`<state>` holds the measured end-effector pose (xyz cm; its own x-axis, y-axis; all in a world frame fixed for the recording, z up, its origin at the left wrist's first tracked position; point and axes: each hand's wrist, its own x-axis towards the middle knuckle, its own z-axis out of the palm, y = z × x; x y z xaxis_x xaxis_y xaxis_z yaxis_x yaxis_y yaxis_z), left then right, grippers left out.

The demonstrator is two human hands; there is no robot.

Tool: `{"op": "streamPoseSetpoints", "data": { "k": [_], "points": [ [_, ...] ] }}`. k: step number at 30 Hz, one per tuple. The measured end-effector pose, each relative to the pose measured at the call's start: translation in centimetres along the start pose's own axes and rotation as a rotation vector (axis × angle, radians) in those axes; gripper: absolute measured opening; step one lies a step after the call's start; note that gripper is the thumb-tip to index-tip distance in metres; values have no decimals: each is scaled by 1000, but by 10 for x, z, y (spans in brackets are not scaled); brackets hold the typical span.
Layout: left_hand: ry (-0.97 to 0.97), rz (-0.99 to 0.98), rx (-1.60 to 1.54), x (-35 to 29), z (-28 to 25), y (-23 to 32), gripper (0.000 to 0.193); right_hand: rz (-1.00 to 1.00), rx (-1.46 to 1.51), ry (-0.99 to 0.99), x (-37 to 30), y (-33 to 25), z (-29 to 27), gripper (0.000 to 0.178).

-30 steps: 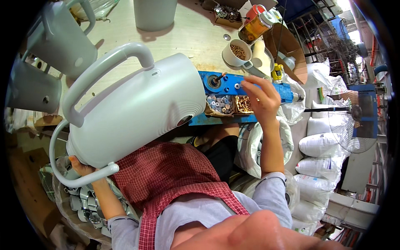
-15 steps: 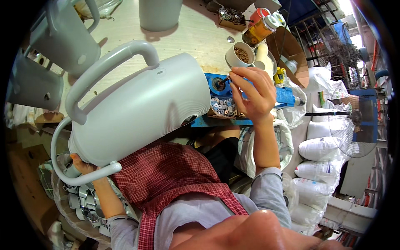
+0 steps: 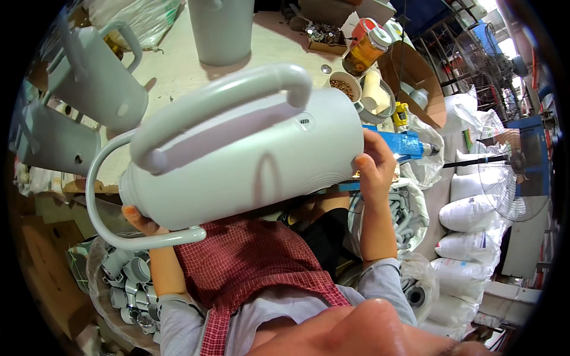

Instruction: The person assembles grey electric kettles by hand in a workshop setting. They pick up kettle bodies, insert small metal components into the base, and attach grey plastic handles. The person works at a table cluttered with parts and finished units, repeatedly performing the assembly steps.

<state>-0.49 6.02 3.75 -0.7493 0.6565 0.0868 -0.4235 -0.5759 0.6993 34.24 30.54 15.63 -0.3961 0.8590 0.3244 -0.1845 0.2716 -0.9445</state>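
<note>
My right hand has come off the blue parts tray, where it was picking at the small compartments a second ago, and now presses its fingers against the base end of the big grey watering can. The can has tipped closer to me and fills the middle of my view, lying on its side with the handle at twelve o'clock and the thin curved spout looping round to seven. My left hand is wrapped under the neck end at eight o'clock, mostly hidden by the body, so the can is now held between both hands above my red checked apron. I judge that the picking at the tray is over and the work has moved to the can's base.

The pale wooden surface runs across the top. More grey cans stand at ten o'clock, a cup of small screws and a jar with a red lid at one o'clock. A bag of grey plastic fittings sits at seven, white sacks and a standing fan at three o'clock.
</note>
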Motion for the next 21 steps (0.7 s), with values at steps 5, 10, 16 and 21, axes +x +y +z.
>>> {"op": "streamPoseSetpoints", "data": {
  "k": [5, 10, 16, 21],
  "points": [
    [-23, 133, 300, 12, -15, -30, 62, 71, -19, 65, -10, 15, -14, 22],
    [11, 148, 295, 14, -9, -42, 68, 59, 0, 39, -13, 18, -21, 23],
    [-36, 46, 383, 14, -6, -42, 64, 158, -61, -41, -10, 1, -23, 23],
    [-63, 203, 580, 18, -4, -38, 58, -14, -909, -179, 15, -33, -21, 49]
  ]
}}
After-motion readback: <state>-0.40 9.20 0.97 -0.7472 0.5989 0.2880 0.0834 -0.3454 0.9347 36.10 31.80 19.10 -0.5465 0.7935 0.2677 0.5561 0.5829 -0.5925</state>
